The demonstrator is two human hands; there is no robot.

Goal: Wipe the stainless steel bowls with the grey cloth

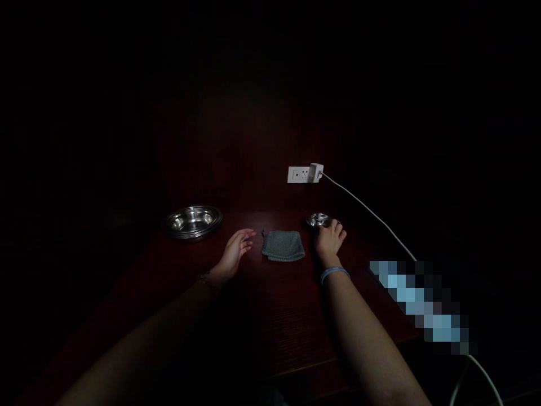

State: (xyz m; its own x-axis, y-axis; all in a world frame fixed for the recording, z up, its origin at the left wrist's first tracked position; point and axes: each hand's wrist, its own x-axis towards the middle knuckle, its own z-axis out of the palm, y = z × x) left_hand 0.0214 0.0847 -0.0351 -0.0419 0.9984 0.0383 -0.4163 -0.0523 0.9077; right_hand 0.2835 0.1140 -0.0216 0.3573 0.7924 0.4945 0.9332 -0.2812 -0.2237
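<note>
My left hand [236, 254] hovers low over the dark red wooden table [270, 332], open with its fingers spread, just left of a folded grey knitted cloth [282, 246] and apart from it. My right hand [329, 239] has its fingers curled over the right rim of a small steel bowl [318, 220], which it partly hides. A blue band circles my right wrist. Further left, beyond my left hand, sits a stack of wide steel plates [192, 222].
A white wall socket [298, 174] with a white plug [316, 171] stands behind the table. Its white cable [372, 211] runs down to the lower right past a pixelated patch [422, 304]. Darkness surrounds the table.
</note>
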